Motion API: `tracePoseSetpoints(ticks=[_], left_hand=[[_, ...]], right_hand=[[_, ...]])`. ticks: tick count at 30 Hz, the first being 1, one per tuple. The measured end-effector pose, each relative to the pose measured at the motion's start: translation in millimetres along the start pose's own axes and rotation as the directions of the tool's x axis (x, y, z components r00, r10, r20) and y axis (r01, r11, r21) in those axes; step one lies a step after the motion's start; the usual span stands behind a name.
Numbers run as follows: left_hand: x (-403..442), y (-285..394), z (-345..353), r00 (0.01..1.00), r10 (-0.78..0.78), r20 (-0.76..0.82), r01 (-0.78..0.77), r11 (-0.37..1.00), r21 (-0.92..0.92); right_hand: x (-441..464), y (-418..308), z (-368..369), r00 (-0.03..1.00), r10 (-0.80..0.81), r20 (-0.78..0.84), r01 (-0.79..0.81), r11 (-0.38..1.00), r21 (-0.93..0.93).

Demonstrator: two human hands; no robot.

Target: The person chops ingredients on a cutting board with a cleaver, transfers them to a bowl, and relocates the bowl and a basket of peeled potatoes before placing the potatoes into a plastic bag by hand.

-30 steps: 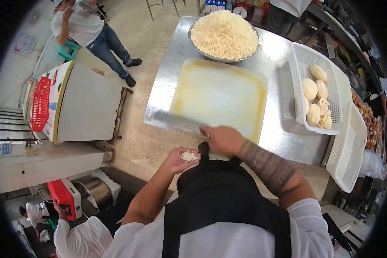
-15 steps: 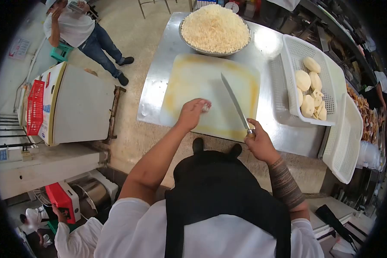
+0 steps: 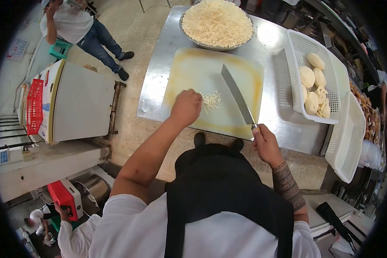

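My right hand (image 3: 265, 145) is closed round the handle of a long kitchen knife (image 3: 238, 95). Its blade points away from me over the right part of a white cutting board (image 3: 189, 64) with yellowish stains. On the board's middle lies a small heap of finely chopped pale pieces (image 3: 211, 101). Just left of that heap, my left hand (image 3: 187, 106) is low over the board with its fingers curled in. Whatever those fingers hold, if anything, is hidden. Beyond the board stands a metal bowl (image 3: 215, 47) heaped with chopped pale food (image 3: 217, 23).
A white plastic basket (image 3: 297, 77) with several peeled, potato-like pieces (image 3: 307, 76) is on the metal table (image 3: 273, 99) at right. Another white basket (image 3: 350, 137) leans beyond the table's edge. One person (image 3: 101, 41) stands at far left; others are at lower left.
My left hand has moved slightly left and down, and a heap of chopped pieces now shows on the board. The knife has turned, showing more of its blade's flat side.
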State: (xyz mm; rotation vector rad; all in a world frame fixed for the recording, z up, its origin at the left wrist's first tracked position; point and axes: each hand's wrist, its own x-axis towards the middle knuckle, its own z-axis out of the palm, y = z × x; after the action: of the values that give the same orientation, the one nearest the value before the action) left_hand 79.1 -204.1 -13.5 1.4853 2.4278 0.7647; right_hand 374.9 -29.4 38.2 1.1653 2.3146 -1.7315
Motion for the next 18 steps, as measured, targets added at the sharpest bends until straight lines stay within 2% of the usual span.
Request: tracePoseSetpoints(ticks=[1, 2, 4, 5, 7, 8, 10, 13, 16, 18], left_hand=[[-3, 6, 3, 0.993, 0.107, 0.044, -0.109, 0.992, 0.061], [-7, 10, 7, 0.989, 0.138, 0.057, -0.143, 0.985, 0.101], [-14, 16, 14, 0.976, 0.198, 0.090, -0.211, 0.961, 0.178], [-16, 15, 16, 0.978, 0.172, 0.120, -0.193, 0.963, 0.189], [-16, 14, 17, 0.977, 0.120, 0.177, -0.157, 0.964, 0.215], [-17, 12, 19, 0.986, 0.087, 0.141, -0.122, 0.956, 0.265], [-17, 4, 25, 0.998, 0.027, 0.065, -0.049, 0.931, 0.361], [11, -25, 27, 0.970, -0.199, -0.140, 0.221, 0.961, 0.167], [44, -27, 34, 0.985, -0.103, -0.139, 0.112, 0.992, 0.060], [51, -7, 38, 0.994, -0.109, -0.025, 0.110, 0.990, 0.093]], right_hand=[[3, 2, -3, 1.000, -0.014, 0.001, 0.014, 0.999, -0.039], [5, 3, -3, 1.000, -0.028, 0.002, 0.028, 0.997, -0.077], [9, 12, 2, 0.980, -0.177, -0.093, 0.157, 0.970, -0.187], [11, 15, 3, 0.958, -0.253, -0.133, 0.215, 0.945, -0.246], [1, -13, 0, 0.978, -0.198, -0.066, 0.170, 0.940, -0.295], [-2, -24, 1, 0.985, -0.169, -0.032, 0.150, 0.935, -0.321], [-1, -22, 7, 0.976, -0.218, -0.024, 0.195, 0.915, -0.353], [8, -21, 25, 0.949, -0.314, -0.021, 0.279, 0.868, -0.410], [18, -37, 41, 0.943, -0.332, 0.026, 0.307, 0.837, -0.454], [22, -59, 43, 0.953, -0.293, 0.072, 0.294, 0.842, -0.452]])
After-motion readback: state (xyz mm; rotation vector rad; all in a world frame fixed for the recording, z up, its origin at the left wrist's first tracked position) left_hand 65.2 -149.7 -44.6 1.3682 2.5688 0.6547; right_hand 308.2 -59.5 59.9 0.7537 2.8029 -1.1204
